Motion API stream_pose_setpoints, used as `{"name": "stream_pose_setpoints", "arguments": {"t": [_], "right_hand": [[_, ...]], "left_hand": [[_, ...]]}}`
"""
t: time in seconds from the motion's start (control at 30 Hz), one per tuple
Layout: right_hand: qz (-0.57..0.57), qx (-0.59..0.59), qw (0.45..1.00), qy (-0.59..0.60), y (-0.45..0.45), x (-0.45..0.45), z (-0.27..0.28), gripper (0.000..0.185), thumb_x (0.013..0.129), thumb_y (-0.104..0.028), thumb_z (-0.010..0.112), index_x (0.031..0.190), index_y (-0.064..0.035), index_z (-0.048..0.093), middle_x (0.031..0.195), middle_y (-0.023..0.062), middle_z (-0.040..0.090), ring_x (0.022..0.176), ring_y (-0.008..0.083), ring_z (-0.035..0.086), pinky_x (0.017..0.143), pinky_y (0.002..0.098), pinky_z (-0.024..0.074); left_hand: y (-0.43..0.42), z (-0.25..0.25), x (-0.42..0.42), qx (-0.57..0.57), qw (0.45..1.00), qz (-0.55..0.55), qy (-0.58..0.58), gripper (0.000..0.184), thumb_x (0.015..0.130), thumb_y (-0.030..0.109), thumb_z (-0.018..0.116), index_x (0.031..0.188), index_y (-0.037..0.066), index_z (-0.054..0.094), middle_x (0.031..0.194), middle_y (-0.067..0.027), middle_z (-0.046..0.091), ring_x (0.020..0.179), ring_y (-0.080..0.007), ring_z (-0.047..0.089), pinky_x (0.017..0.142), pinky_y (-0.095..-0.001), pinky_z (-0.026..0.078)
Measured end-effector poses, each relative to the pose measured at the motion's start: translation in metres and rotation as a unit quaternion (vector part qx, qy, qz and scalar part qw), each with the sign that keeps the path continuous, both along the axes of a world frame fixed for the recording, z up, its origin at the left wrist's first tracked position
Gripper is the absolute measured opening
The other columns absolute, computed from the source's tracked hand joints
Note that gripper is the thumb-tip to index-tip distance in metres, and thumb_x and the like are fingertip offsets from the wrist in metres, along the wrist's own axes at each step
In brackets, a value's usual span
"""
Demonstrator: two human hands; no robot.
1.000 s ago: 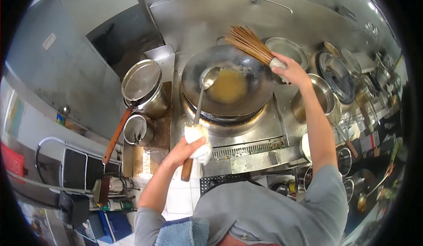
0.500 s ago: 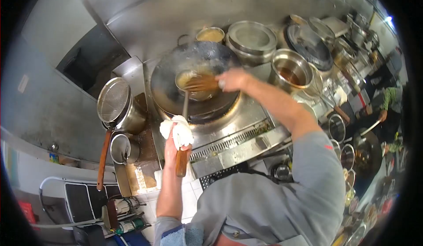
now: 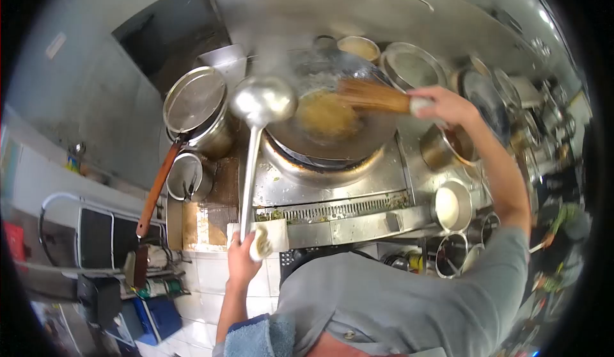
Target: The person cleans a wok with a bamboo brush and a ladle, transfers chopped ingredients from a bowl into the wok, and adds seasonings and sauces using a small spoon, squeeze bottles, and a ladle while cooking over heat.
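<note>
My left hand is closed on the handle of a metal ladle, near a white cloth at the stove's front edge. The ladle's bowl is raised over the left rim of a large dark wok. My right hand grips the wrapped end of a bamboo brush, whose bristles point left over the wok. Yellowish liquid lies in the wok's bottom, with steam above it. The brush is slightly blurred, and whether its tips touch the liquid I cannot tell.
Left of the wok, a strainer with a wooden handle rests on a pot, beside a smaller pot. Several pots stand right and behind, including one with white contents. At the far right, another person's arm shows.
The brush has moved from inside the wok toward its right side. The ladle has come out of the wok to the left, its bowl now raised, and my left hand is lower. The camera view has shifted.
</note>
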State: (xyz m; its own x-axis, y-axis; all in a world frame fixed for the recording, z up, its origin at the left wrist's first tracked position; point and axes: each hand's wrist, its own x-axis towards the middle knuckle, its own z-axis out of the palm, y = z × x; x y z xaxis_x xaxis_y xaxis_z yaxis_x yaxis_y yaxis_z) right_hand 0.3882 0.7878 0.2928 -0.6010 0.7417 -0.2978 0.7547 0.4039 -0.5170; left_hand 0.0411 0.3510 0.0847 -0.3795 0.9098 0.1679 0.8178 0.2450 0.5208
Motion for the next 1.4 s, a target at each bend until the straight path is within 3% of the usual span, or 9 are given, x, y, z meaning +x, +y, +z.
{"name": "stream_pose_setpoints", "arguments": {"t": [0.2,0.37,0.43,0.57,0.83,1.0,1.1,1.13,1.4], "right_hand": [[0.245,0.184,0.94,-0.15,0.041,-0.103,-0.121,0.063,0.075,-0.026,0.07,0.135,-0.0201,0.054,0.119,0.0155,0.064,0.09,0.0339,0.067,0.076,0.0401,0.057],[-0.147,-0.105,0.983,-0.02,0.005,-0.2,-0.124,0.065,0.076,-0.031,0.071,0.137,-0.0189,0.051,0.124,0.016,0.061,0.109,0.031,0.061,0.096,0.0367,0.0471],[0.087,0.055,0.995,-0.006,0.028,-0.128,-0.166,0.063,0.078,-0.031,0.07,0.137,-0.0191,0.052,0.122,0.0152,0.062,0.103,0.0291,0.064,0.092,0.0359,0.0485],[0.026,0.066,0.972,-0.222,0.074,-0.105,-0.099,0.061,0.08,-0.029,0.069,0.138,-0.0195,0.051,0.132,0.0143,0.055,0.109,0.0306,0.061,0.083,0.0417,0.053],[-0.04,-0.023,0.997,-0.069,0.017,-0.142,-0.137,0.065,0.08,-0.029,0.068,0.141,-0.0235,0.047,0.129,0.0135,0.056,0.106,0.0309,0.06,0.08,0.0362,0.0527],[0.078,0.17,0.962,-0.197,0.085,-0.15,-0.086,0.056,0.084,-0.028,0.064,0.135,-0.0081,0.052,0.127,0.0154,0.059,0.108,0.0285,0.06,0.092,0.0376,0.0443],[0.018,-0.022,1.0,0.0,0.138,-0.181,-0.184,0.061,0.09,-0.047,0.055,0.135,-0.0052,0.05,0.109,0.012,0.062,0.093,0.0239,0.057,0.083,0.0382,0.0445],[0.187,0.082,0.978,-0.054,0.166,-0.17,-0.224,0.063,0.09,-0.049,0.055,0.136,-0.0064,0.05,0.124,0.0095,0.058,0.102,0.0241,0.056,0.085,0.0385,0.0443],[0.149,-0.013,0.989,0.012,0.02,-0.29,-0.209,0.063,0.089,-0.047,0.056,0.137,-0.0073,0.049,0.125,0.0079,0.058,0.104,0.0228,0.055,0.083,0.0395,0.0447]], "left_hand": [[-0.093,-0.019,0.03,-0.122,0.985,0.111,-0.053,0.054,0.06,0.007,0.079,0.11,0.014,0.06,0.099,-0.0223,0.055,0.078,-0.0413,0.06,0.069,-0.0477,0.053],[-0.106,-0.058,0.054,-0.191,0.964,0.146,-0.116,0.052,0.068,0.016,0.078,0.117,0.018,0.057,0.104,-0.0231,0.056,0.082,-0.0425,0.062,0.073,-0.048,0.054],[-0.118,-0.083,0.05,-0.209,0.965,0.127,-0.096,0.057,0.067,0.011,0.075,0.12,0.019,0.056,0.106,-0.0227,0.056,0.085,-0.0424,0.062,0.075,-0.0472,0.054],[-0.113,-0.075,0.033,-0.268,0.949,0.1,-0.131,0.062,0.064,0.007,0.073,0.122,0.018,0.054,0.11,-0.0244,0.055,0.09,-0.0427,0.062,0.078,-0.0476,0.053],[-0.05,-0.037,0.003,-0.045,0.989,0.074,-0.117,0.047,0.07,0.025,0.079,0.11,0.004,0.065,0.135,-0.0304,0.042,0.126,-0.0463,0.039,0.106,-0.0492,0.035],[0.085,0.009,0.038,0.221,0.929,-0.216,-0.204,0.058,0.061,0.024,0.081,0.116,0.014,0.066,0.135,-0.0232,0.045,0.132,-0.0418,0.034,0.11,-0.0537,0.025],[0.178,0.033,0.1,0.363,0.878,-0.291,-0.114,0.05,0.05,0.029,0.081,0.095,0.011,0.069,0.128,-0.0256,0.048,0.13,-0.0439,0.034,0.108,-0.0594,0.025],[0.22,0.02,0.126,0.332,0.902,-0.277,0.006,0.049,0.042,0.034,0.08,0.085,0.011,0.071,0.116,-0.0234,0.057,0.12,-0.0404,0.046,0.104,-0.0576,0.032],[0.284,0.003,0.117,0.197,0.958,-0.187,0.091,0.047,0.039,0.034,0.079,0.08,0.012,0.071,0.106,-0.0194,0.06,0.112,-0.0374,0.051,0.097,-0.0533,0.036]]}}
